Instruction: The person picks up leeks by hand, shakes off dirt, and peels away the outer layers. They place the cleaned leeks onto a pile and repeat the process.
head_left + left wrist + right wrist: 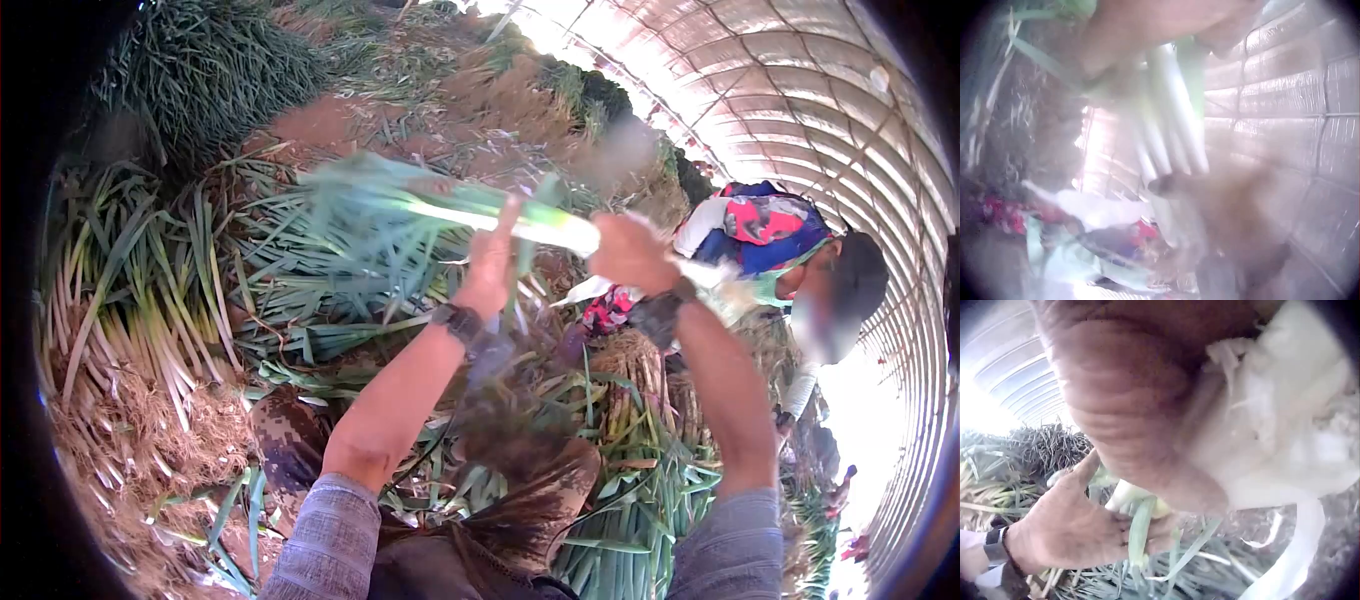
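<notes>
A bundle of green onions (440, 205), white stalks to the right and blurred leaves to the left, is held up in front of the person. The left hand (490, 262) supports it mid-length from below, palm up with straight fingers in the right wrist view (1075, 528). The right hand (632, 252) is curled round the white end; in the left wrist view (1229, 212) it grips several white stalks (1169, 119). Whitish loose material (1279, 425) hangs by the right hand, partly hidden behind it.
Piles of green onions (140, 290) with roots lie at the left, and a dark green heap (210, 75) stands behind. More leaves (620, 530) lie beside the person's legs. Another person (765, 235) in a dark cap bends at the right, under a curved plastic roof (830, 90).
</notes>
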Motion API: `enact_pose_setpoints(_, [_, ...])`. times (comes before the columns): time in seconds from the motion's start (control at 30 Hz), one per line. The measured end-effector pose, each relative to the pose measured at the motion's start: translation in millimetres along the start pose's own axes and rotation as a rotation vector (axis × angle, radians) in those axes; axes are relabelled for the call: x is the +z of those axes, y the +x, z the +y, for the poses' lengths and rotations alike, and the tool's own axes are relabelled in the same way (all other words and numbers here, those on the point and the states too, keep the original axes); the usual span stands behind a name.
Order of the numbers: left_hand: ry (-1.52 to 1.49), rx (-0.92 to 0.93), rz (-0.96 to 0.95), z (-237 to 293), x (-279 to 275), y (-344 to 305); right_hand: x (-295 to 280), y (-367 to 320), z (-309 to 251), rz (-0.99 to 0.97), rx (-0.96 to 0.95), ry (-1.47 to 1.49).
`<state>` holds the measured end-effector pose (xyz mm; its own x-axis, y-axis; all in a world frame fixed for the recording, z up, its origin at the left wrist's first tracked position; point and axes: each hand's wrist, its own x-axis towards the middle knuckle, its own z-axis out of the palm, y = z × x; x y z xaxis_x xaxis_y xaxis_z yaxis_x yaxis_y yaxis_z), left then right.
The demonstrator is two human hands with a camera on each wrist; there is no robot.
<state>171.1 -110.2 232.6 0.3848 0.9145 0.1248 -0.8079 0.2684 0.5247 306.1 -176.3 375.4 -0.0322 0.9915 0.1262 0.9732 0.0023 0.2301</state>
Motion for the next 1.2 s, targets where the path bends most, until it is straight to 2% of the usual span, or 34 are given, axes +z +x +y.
enact_pose_setpoints(0.03, [0.006,0.006,0.009,-10,-22,3,30,9,1,-0.067,0.032,0.143])
enact_pose_setpoints(0.1, [0.321,0.075,0.226,-31,-66,-17,73,7,-45,-0.348,0.161,0.246])
enact_pose_setpoints(0.17, [0.202,-0.298,0.508,-45,-92,-57,157,-12,-79,-0.157,-0.102,0.627])
enact_pose_setpoints(0.23, [0.056,-0.167,0.317,-84,-166,-84,238,-30,-116,-0.386,0.029,0.957])
enact_pose_setpoints(0.27, [0.098,-0.232,0.45,-109,-210,-90,267,-39,-130,-0.545,0.013,1.128])
enact_pose_setpoints(0.3, [0.089,-0.246,0.503,-138,-266,-101,289,-53,-143,-0.709,0.007,1.294])
enact_pose_setpoints(0.33, [0.336,-0.012,0.382,-167,-323,-117,302,-72,-157,-0.805,0.064,1.56])
enact_pose_setpoints(0.37, [0.581,0.208,0.241,-187,-353,-140,306,-87,-167,-0.848,0.083,1.567])
enact_pose_setpoints(0.4, [-0.085,-0.283,0.494,-159,-338,-155,305,-97,-175,-0.923,0.07,1.44])
enact_pose_setpoints(0.43, [-0.172,-0.291,0.674,-119,-285,-175,306,-104,-180,-0.983,0.054,1.315])
enact_pose_setpoints(0.47, [0.067,-0.178,0.606,-139,-306,-191,328,-114,-179,-0.939,-0.05,0.997])
enact_pose_setpoints(0.5, [0.304,-0.064,0.518,-148,-315,-204,331,-125,-177,-0.954,-0.034,1.004])
enact_pose_setpoints(0.53, [0.302,-0.082,0.516,-157,-323,-202,332,-138,-173,-0.8,-0.146,1.046])
enact_pose_setpoints(0.57, [0.083,-0.233,0.579,-148,-317,-193,333,-151,-168,-0.642,-0.251,1.078])
enact_pose_setpoints(0.6, [-0.136,-0.38,0.635,-140,-308,-187,339,-159,-162,-0.612,-0.187,1.199])
enact_pose_setpoints(0.63, [-0.138,-0.395,0.63,-136,-299,-185,334,-160,-159,-0.611,-0.171,1.198])
enact_pose_setpoints(0.7, [-0.123,-0.397,0.6,-125,-280,-184,316,-154,-157,-0.565,-0.21,0.872])
enact_pose_setpoints(0.73, [-0.148,-0.439,0.596,-118,-268,-184,317,-153,-157,-0.564,-0.2,0.875])
enact_pose_setpoints(0.8, [-0.154,-0.468,0.569,-127,-271,-182,326,-152,-159,-0.412,-0.301,0.737])
enact_pose_setpoints(0.9, [-0.167,-0.457,0.583,-134,-272,-182,330,-145,-161,-0.342,-0.2,0.879])
enact_pose_setpoints(0.93, [-0.172,-0.425,0.62,-135,-271,-182,330,-144,-162,-0.343,-0.2,0.879])
enact_pose_setpoints(1.0, [-0.104,-0.463,0.664,-131,-276,-188,313,-139,-168,-0.341,-0.424,0.598])
enact_pose_setpoints(1.03, [-0.032,-0.504,0.705,-131,-277,-191,310,-141,-167,-0.338,-0.42,0.599])
enact_pose_setpoints(1.07, [0.01,-0.546,0.806,-130,-272,-188,307,-139,-166,-0.35,-0.561,0.462])
enact_pose_setpoints(1.1, [0.015,-0.534,0.799,-128,-267,-184,303,-134,-166,-0.354,-0.704,0.32])
enact_pose_setpoints(1.13, [0.074,-0.443,0.748,-126,-264,-186,299,-134,-167,-0.345,-0.714,0.32])
enact_pose_setpoints(1.17, [0.131,-0.361,0.705,-126,-264,-193,285,-142,-171,-0.428,-0.687,0.358])
enact_pose_setpoints(1.2, [0.152,-0.409,0.715,-131,-271,-198,279,-151,-173,-0.513,-0.662,0.395])
